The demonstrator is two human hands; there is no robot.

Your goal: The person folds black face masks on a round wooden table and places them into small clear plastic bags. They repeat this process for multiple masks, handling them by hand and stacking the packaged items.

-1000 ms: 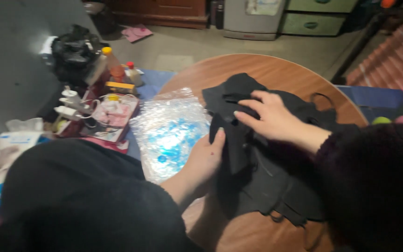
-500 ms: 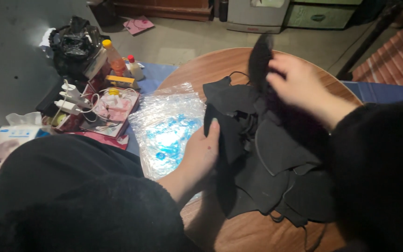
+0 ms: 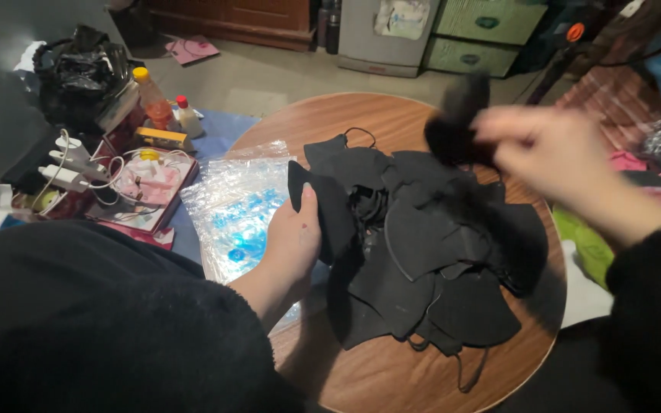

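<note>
The right hand (image 3: pixel 556 157) now hangs above the counter (image 3: pixel 392 382) at about two o'clock from the heap of black face masks (image 3: pixel 422 252), blurred with motion, fingers pinched on a single black mask (image 3: pixel 457 126) that it has lifted clear of the heap. A second ago this hand lay flat on top of the heap; half a second ago it had one mask raised on edge near the far rim. So one mask has been peeled off and carried up and to the right, while the others lie where they were.

The left hand (image 3: pixel 294 237) has hardly shifted. It rests at nine o'clock on the heap, thumb on top and fingers curled under the edge of another mask, gripping it against the pile. Just beside this hand, at its nine o'clock, lies the clear plastic bag (image 3: pixel 235 206) with blue print, partly on the counter and partly over its left rim.

The heap looks much the same in bulk, with ear loops trailing out at twelve and six o'clock. My reading is that the masks are being taken off one at a time, and most are yet untouched.

Farther off at ten o'clock, on the floor, stand an orange bottle (image 3: pixel 151 99), a small white bottle (image 3: pixel 187 118) and a white power strip (image 3: pixel 70 164).
</note>
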